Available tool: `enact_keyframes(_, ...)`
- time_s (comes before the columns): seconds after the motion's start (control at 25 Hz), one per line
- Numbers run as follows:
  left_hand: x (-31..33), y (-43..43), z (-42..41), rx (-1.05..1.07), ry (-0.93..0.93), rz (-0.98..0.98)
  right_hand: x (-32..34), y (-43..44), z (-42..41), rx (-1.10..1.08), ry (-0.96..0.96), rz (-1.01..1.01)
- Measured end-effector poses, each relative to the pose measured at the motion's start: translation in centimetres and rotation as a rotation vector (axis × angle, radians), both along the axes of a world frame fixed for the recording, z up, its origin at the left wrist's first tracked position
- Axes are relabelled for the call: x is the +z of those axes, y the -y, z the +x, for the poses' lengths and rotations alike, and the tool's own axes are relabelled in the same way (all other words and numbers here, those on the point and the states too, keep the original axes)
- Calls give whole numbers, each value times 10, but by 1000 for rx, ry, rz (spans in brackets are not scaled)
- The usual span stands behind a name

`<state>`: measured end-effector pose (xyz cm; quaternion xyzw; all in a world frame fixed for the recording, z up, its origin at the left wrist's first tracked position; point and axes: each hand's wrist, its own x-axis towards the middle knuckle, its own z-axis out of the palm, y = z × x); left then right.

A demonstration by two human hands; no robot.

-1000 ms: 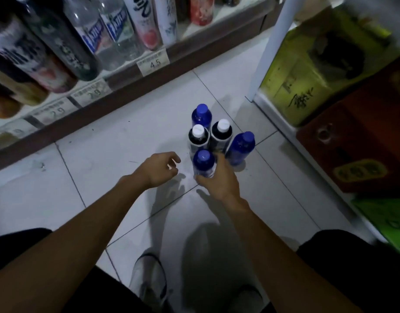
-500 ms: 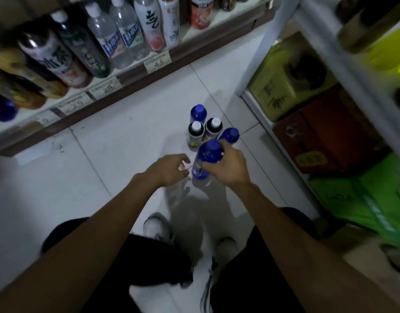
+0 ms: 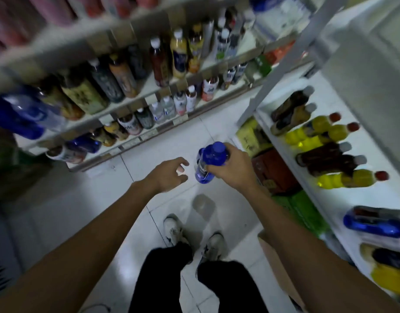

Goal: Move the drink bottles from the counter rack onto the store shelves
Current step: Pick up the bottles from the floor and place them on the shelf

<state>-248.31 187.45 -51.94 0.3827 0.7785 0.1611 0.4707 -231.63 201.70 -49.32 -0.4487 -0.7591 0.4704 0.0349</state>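
DESK: What fills the frame?

PHOTOGRAPHER: A store aisle, seen from above. A long shelving unit (image 3: 135, 102) runs across the far left, its tiers packed with drink bottles (image 3: 163, 62). Motion blur smears most labels and the price tags (image 3: 149, 134) along the shelf edges. A white shelf (image 3: 343, 199) lines the right side. It carries yellow bottles (image 3: 319, 134), dark bottles (image 3: 325, 159) and, nearer, a blue-ended bottle (image 3: 375, 224).

DESK: And between them?

PHOTOGRAPHER: A pale tiled floor (image 3: 59, 211). Cartons sit low under the white shelf: a yellow carton (image 3: 248, 136) farthest, a red-brown carton (image 3: 276, 170) next, a green carton (image 3: 300, 211) nearest. The person stands mid-aisle in black trousers (image 3: 160, 279) and white trainers (image 3: 174, 229), with both bare forearms reaching forward.

DESK: Where is the bottle being moved?

PHOTOGRAPHER: In the air, not on any shelf. The right hand (image 3: 235, 170) holds the blue bottle (image 3: 211, 154) above the floor, between the two shelving runs and closer to the right one, just left of the red-brown carton. The bottle is tilted, its blue cap (image 3: 216, 147) uppermost and toward the camera, its base pointing down and to the left.

DESK: The fingers?

PHOTOGRAPHER: Those of the right hand are curled round the bottle's body, gripping it from the right. The left hand (image 3: 166, 175) hovers just beside the bottle without touching it. Its fingers (image 3: 182, 162) are spread and loosely bent, and they hold nothing.
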Motion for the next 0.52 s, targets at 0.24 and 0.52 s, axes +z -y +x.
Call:
enact_keyframes(0.24,122,4,-54,16,-29,105,144,-25,-55,97,-128,102)
enact_keyframes(0.52,214,-21,-94,59,-161,363,262,-57,-105,-24,-480,113)
